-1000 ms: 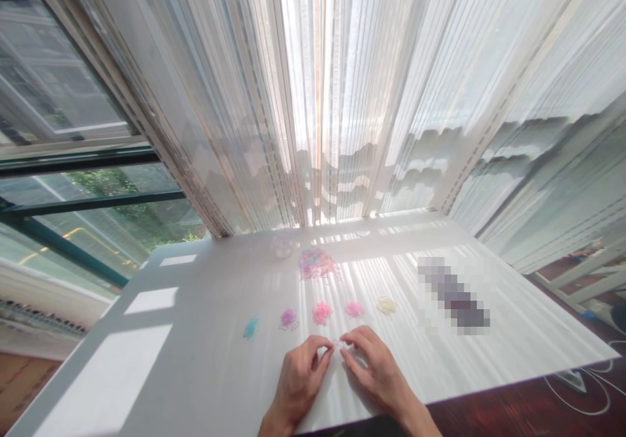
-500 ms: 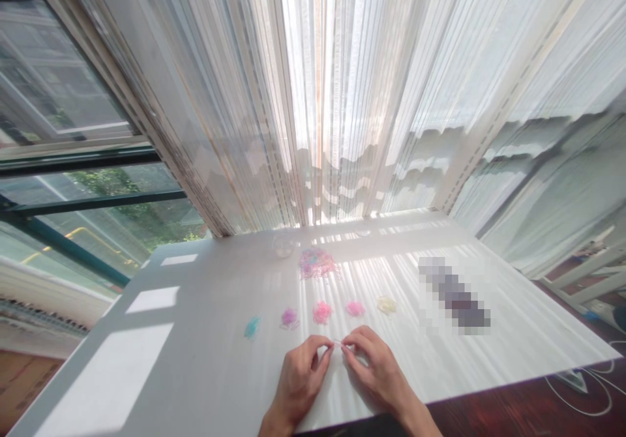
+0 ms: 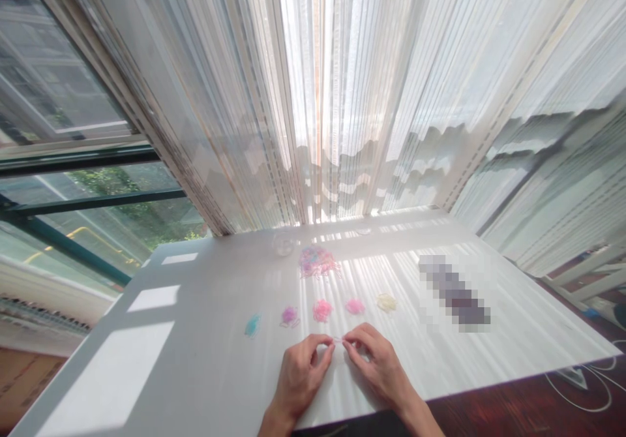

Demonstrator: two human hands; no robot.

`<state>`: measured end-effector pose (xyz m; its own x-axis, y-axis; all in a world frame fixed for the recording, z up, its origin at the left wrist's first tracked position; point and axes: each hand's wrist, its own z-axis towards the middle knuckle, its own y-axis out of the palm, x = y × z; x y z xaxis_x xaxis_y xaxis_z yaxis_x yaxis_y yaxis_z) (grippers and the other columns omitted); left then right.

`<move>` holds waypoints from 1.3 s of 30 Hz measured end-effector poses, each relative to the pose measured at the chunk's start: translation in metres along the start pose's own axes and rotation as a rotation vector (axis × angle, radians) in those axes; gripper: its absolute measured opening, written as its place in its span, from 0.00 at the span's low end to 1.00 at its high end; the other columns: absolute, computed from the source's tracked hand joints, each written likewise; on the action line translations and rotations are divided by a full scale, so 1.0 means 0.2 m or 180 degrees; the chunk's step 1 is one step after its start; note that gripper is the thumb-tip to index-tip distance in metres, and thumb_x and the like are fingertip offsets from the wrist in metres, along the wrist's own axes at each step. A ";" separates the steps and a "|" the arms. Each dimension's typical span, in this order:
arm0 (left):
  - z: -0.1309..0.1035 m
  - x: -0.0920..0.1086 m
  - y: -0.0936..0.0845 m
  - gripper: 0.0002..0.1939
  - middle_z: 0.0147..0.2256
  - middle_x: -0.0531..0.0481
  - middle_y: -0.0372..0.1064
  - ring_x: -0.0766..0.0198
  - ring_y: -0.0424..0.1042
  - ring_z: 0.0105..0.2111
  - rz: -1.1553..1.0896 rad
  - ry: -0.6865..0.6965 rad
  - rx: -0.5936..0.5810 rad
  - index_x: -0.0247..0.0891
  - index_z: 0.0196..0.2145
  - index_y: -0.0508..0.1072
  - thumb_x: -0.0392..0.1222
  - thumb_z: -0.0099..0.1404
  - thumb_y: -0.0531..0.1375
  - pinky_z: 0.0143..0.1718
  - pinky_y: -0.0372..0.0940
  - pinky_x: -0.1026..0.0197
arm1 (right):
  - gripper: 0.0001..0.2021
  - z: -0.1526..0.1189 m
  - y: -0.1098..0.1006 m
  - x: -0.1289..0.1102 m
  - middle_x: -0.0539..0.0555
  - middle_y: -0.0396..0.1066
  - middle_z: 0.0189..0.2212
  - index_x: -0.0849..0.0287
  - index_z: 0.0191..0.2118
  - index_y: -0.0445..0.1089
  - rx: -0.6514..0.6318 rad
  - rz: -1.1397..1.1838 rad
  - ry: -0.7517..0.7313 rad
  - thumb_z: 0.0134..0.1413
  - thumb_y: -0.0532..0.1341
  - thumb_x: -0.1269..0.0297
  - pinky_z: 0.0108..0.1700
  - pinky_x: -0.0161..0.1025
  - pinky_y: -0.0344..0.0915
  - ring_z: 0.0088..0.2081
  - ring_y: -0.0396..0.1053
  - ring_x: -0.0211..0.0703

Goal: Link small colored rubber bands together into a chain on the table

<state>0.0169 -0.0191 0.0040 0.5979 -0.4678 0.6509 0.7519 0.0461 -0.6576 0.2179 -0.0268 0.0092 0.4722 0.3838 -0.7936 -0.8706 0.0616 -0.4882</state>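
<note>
My left hand pinches one end of a small pale pinkish loop low in the middle of the view. Its other end is between the thumb and forefinger of my right hand. Beyond my hands lies a row of small piles of thin loops: teal, purple, bright pink, light pink and pale yellow. Behind that row is a larger heap of mixed colours.
A clear round container stands by the mixed heap on the white table. A blurred, pixelated dark object lies at the right. Sheer striped curtains hang behind the table's far edge.
The fingertips of my right hand have moved slightly up and to the right, and the loop between my hands shows a little more. The piles have not moved.
</note>
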 end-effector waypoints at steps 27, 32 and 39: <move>0.21 -0.06 -0.07 0.13 0.34 0.53 0.77 0.65 0.75 0.26 0.0987 -0.0260 0.0339 0.43 0.39 0.79 0.44 0.75 0.55 0.28 0.65 0.65 | 0.07 0.00 0.00 0.00 0.52 0.74 0.32 0.55 0.38 0.74 -0.0011 -0.0045 0.0066 0.68 0.58 0.66 0.36 0.37 0.71 0.31 0.73 0.41; 0.21 -0.07 -0.07 0.11 0.35 0.53 0.77 0.65 0.76 0.27 0.1020 -0.0295 0.0321 0.44 0.40 0.79 0.43 0.74 0.56 0.28 0.65 0.66 | 0.08 0.00 0.00 0.00 0.52 0.73 0.32 0.55 0.38 0.73 -0.0036 -0.0036 0.0067 0.68 0.58 0.66 0.36 0.37 0.70 0.31 0.73 0.42; 0.17 -0.07 -0.08 0.12 0.36 0.52 0.78 0.63 0.77 0.29 0.1063 -0.0246 0.0394 0.43 0.44 0.78 0.40 0.73 0.54 0.29 0.68 0.64 | 0.08 0.00 0.00 0.01 0.52 0.73 0.33 0.55 0.38 0.73 -0.0057 -0.0026 0.0107 0.68 0.57 0.67 0.37 0.37 0.70 0.32 0.73 0.42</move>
<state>0.0063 0.0164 0.0175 0.8319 -0.3411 0.4377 0.5366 0.2938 -0.7910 0.2179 -0.0264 0.0079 0.4839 0.3523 -0.8011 -0.8642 0.0480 -0.5009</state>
